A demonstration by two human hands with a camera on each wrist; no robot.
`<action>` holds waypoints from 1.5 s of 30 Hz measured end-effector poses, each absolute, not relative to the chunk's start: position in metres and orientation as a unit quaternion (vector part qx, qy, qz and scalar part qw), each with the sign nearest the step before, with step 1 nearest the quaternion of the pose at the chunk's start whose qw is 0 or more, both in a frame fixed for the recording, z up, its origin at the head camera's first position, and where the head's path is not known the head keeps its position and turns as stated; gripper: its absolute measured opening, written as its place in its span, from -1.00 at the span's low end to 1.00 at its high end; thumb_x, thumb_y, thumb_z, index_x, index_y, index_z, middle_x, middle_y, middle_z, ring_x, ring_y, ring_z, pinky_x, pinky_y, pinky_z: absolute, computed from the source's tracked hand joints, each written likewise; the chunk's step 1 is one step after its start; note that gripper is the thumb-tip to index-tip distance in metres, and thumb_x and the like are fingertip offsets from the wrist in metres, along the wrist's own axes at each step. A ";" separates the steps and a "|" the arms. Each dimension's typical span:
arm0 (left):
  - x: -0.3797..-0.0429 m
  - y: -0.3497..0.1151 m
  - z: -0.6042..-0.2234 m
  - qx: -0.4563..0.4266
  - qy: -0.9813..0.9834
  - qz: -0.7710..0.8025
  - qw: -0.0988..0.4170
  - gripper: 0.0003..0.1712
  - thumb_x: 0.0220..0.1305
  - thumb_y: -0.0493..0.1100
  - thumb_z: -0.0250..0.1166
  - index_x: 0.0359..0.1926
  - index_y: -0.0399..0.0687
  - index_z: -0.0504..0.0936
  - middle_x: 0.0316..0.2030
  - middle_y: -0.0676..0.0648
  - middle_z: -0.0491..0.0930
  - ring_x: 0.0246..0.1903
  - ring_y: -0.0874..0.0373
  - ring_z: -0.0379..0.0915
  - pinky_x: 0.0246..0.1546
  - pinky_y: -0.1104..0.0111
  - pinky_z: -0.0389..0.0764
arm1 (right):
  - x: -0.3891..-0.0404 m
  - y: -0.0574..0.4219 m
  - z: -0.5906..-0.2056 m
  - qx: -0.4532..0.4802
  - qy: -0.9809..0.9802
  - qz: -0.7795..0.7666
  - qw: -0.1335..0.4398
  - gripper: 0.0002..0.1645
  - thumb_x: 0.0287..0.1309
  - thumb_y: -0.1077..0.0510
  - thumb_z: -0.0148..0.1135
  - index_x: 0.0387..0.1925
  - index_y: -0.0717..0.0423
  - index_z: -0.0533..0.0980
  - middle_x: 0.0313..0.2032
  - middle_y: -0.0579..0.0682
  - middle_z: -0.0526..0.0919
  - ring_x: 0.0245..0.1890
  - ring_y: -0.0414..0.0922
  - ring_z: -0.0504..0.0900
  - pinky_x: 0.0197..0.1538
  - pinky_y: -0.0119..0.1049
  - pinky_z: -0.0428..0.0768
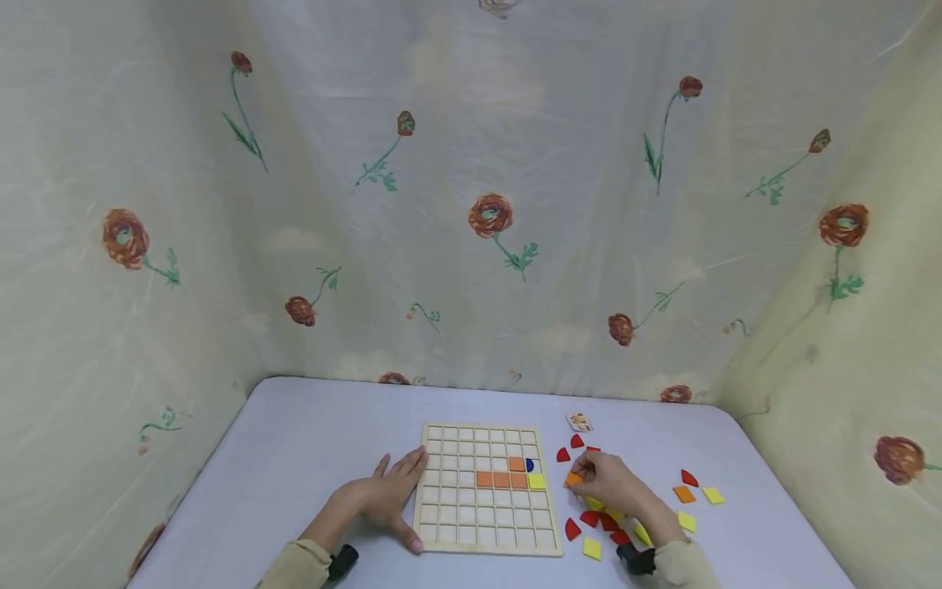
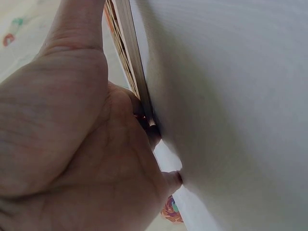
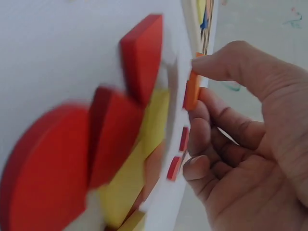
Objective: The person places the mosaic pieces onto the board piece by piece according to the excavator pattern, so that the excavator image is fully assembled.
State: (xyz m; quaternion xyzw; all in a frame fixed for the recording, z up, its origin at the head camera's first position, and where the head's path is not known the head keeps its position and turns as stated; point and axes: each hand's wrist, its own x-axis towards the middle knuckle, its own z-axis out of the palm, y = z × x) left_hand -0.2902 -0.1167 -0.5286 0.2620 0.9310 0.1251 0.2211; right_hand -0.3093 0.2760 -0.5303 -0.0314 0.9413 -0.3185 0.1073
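A wooden grid board lies on the white table. Orange square tiles, a yellow square tile and a dark blue rounded piece sit in its cells. My left hand rests along the board's left edge, fingers spread and touching the rim. To the right of the board, my right hand pinches an orange square tile between thumb and fingers. Under and around that hand lie loose red quarter-round pieces and yellow tiles, partly hidden by it.
A small printed card lies beyond the loose pieces. Farther right are a red piece, an orange tile and yellow tiles. A flowered curtain stands behind the table and along its sides.
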 end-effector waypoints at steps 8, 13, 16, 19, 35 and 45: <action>-0.290 -0.117 -0.528 0.261 0.932 0.122 0.222 0.59 -0.27 0.47 0.45 0.51 -0.23 -0.27 0.54 -0.20 -0.33 0.53 -0.07 -0.39 0.45 -0.16 -0.25 | -0.315 0.235 -0.522 -0.118 0.925 -0.356 0.066 -0.72 -0.01 0.13 0.44 -0.24 0.07 0.57 -0.34 -0.06 0.57 -0.31 -0.16 0.42 -0.36 -0.41 0.41; -0.292 -0.117 -0.531 0.264 0.931 0.123 0.219 0.60 -0.28 0.48 0.44 0.51 -0.23 -0.26 0.53 -0.21 -0.33 0.53 -0.08 -0.39 0.45 -0.16 -0.25 | -0.320 0.204 -0.522 -0.189 0.913 -0.355 0.065 -0.77 0.05 0.14 0.41 -0.24 0.07 0.57 -0.36 -0.05 0.57 -0.36 -0.18 0.43 -0.39 -0.44 0.42; -0.292 -0.118 -0.532 0.267 0.931 0.124 0.216 0.60 -0.28 0.48 0.44 0.51 -0.24 -0.27 0.53 -0.22 -0.34 0.53 -0.09 -0.38 0.45 -0.17 -0.25 | -0.326 0.187 -0.525 -0.223 0.907 -0.352 0.065 -0.79 0.06 0.17 0.40 -0.25 0.10 0.58 -0.39 -0.05 0.56 -0.40 -0.19 0.43 -0.38 -0.45 0.42; -0.292 -0.118 -0.533 0.267 0.931 0.124 0.215 0.61 -0.29 0.48 0.45 0.51 -0.24 -0.26 0.53 -0.22 -0.34 0.52 -0.09 -0.38 0.44 -0.17 -0.25 | -0.333 0.173 -0.529 -0.236 0.907 -0.342 0.071 -0.81 0.08 0.18 0.37 -0.24 0.09 0.59 -0.38 -0.09 0.56 -0.40 -0.21 0.42 -0.36 -0.45 0.44; -0.295 -0.117 -0.533 0.256 0.932 0.116 0.228 0.62 -0.31 0.51 0.43 0.51 -0.22 -0.28 0.54 -0.20 -0.35 0.53 -0.07 -0.40 0.45 -0.16 -0.28 | -0.345 0.156 -0.531 -0.225 0.910 -0.336 0.094 -0.87 0.10 0.19 0.38 -0.26 0.03 0.64 -0.38 -0.14 0.57 -0.38 -0.19 0.44 -0.29 -0.40 0.45; -0.294 -0.116 -0.533 0.253 0.934 0.120 0.223 0.62 -0.33 0.50 0.44 0.51 -0.22 -0.25 0.54 -0.20 -0.32 0.53 -0.07 -0.37 0.45 -0.16 -0.27 | -0.344 0.154 -0.532 -0.200 0.915 -0.337 0.096 -0.87 0.10 0.18 0.37 -0.26 0.03 0.66 -0.35 -0.12 0.58 -0.35 -0.16 0.45 -0.25 -0.35 0.48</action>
